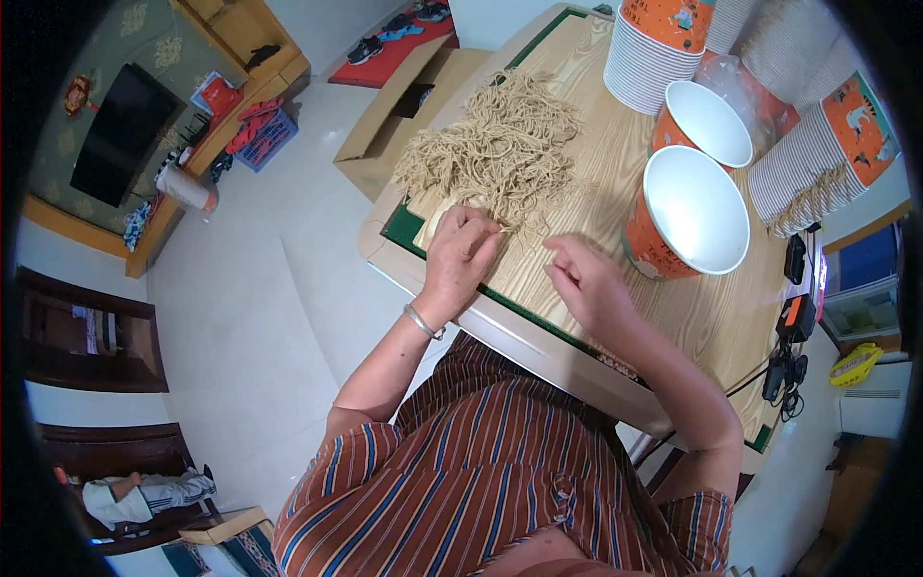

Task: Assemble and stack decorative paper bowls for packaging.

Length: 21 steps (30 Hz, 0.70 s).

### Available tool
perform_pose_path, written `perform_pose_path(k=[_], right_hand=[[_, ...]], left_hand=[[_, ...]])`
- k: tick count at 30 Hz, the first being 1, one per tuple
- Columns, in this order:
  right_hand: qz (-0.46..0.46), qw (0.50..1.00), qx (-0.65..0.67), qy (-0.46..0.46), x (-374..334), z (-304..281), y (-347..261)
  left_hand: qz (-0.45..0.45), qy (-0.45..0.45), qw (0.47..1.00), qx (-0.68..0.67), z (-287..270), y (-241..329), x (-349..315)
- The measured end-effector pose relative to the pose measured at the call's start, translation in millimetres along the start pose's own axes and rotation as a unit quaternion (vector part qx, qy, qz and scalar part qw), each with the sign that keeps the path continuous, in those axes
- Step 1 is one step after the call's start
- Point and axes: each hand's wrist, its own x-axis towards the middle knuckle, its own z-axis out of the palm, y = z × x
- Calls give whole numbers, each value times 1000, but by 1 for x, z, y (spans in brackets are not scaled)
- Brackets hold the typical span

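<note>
A loose pile of tan twine cords (500, 144) lies on the wood-patterned table top. At its near edge my left hand (461, 255) is closed, thumb and fingertips pinching the end of a tan cord. A short way to the right, my right hand (588, 284) hovers above the table with its fingers curled in. Whether a thin strand sits between its fingertips is too small to tell. Just beyond my right hand stands an orange paper bucket (646, 236) with a white inside, and a second white-lined bucket (707, 125) stands behind it.
Tall stacks of paper buckets (654, 62) stand at the far right; another stack (808, 168) lies tilted, with tan cords beside it. Black adapters and cables (788, 361) hang at the table's right edge. An opened cardboard box (413, 106) sits beyond the left edge.
</note>
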Motion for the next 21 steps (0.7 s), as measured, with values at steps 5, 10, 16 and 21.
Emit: perform_pose_path(k=[5, 10, 16, 21], right_hand=[[88, 986, 140, 26, 32, 36, 38], [73, 985, 158, 15, 45, 47, 34], [-23, 1000, 13, 4, 51, 49, 28], [-15, 1000, -12, 0, 46, 45, 34]], left_hand=[[-34, 5, 996, -77, 2, -2, 1], [-48, 7, 994, -100, 0, -3, 0], [16, -24, 998, -53, -2, -6, -2], [32, -17, 999, 7, -12, -11, 2]])
